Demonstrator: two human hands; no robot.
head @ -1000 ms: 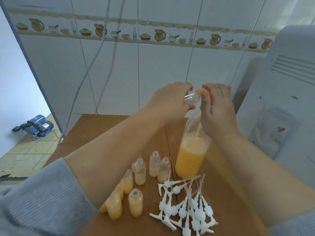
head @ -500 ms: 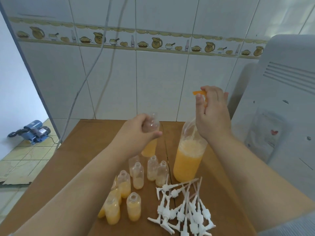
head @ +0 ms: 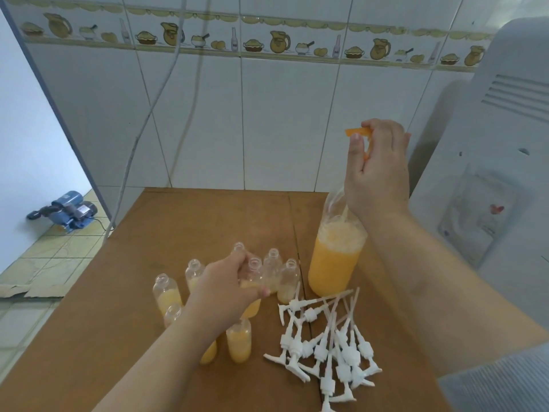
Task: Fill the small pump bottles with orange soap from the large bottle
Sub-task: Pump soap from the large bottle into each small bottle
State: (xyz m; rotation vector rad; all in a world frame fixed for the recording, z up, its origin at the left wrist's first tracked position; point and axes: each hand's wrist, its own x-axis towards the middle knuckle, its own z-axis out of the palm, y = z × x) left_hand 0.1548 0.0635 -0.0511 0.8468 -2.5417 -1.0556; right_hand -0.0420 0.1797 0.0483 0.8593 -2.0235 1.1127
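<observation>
The large bottle [head: 334, 263] of orange soap stands on the wooden table [head: 184, 221], its level a little over halfway up with foam on top. My right hand [head: 377, 168] grips its orange pump head [head: 358, 132] at the top. My left hand [head: 230, 285] holds a small clear bottle [head: 252, 281], partly filled with orange soap, low among the group of several small open bottles [head: 279, 272] at the table's middle. Some of those hold orange soap, others look nearly empty.
A pile of white pump tops [head: 326, 343] with long tubes lies at the front right of the table. A white appliance [head: 490, 162] stands at the right edge. The tiled wall is behind, and a blue pump [head: 66, 209] sits on the floor at left.
My left hand came away from the large bottle's spout and carried the small bottle down to the group on the table. My right hand stayed on the pump head.
</observation>
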